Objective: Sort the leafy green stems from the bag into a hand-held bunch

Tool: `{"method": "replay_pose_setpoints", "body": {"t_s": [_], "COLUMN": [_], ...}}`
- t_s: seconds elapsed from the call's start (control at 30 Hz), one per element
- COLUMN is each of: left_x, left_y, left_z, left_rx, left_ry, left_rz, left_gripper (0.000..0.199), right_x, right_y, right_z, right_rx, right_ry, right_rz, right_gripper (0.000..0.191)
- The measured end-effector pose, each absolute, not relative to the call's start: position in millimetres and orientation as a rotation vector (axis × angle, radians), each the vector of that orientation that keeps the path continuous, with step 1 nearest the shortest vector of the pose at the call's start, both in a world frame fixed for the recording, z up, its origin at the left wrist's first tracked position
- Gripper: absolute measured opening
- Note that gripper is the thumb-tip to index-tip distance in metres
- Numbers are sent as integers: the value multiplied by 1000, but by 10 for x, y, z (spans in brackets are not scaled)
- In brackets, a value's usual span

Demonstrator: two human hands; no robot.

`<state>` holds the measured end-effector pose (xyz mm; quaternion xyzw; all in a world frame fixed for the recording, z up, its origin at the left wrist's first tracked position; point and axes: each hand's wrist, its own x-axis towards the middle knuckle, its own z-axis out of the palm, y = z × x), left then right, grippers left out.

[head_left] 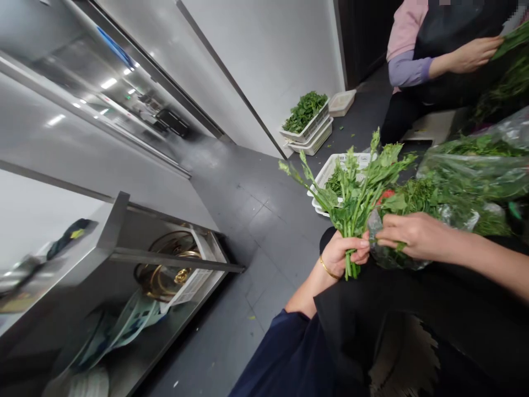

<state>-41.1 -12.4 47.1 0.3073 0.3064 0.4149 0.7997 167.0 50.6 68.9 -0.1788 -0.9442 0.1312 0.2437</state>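
My left hand [345, 255], with a gold bangle on the wrist, is closed around the stems of a bunch of leafy greens [357, 190] that fans upward. My right hand [413, 234] grips the edge of a clear plastic bag [475, 176] full of more greens resting on my lap. Both hands sit close together above my dark apron [413, 320]. A white slotted basket [330, 168] with some greens stands on the floor just beyond the bunch.
Another person [438, 60] in pink sleeves and a dark apron handles greens at the top right. Stacked white baskets of greens [308, 124] stand by the wall. A steel shelf unit [165, 259] with pot lids is at the left. Grey tiled floor [256, 220] lies between.
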Motion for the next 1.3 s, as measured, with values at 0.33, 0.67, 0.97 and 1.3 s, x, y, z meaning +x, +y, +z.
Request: {"method": "replay_pose_setpoints", "body": {"t_s": [0.33,0.67,0.97,1.3], "left_x": [-597,-742,-673,-355], "left_y": [-338,-365,-230,-62], "left_z": [204,-10,-50,199], "left_rx": [605,572,603,787], "left_ry": [731,897,843,912], "left_rz": [1210,1347,1275,1098], "left_gripper": [27,34,35,43], "right_x": [1876,630,1337,2051], "right_y": [863,2641,2211,294], "right_z": [704,701,839,264], "right_rx": [-1209,-1312,-1182,-849], "right_ry": [-1764,-2010,-2214,-2572], "right_rz": [1033,659,741,1079], "right_gripper": [31,39,57,41]}}
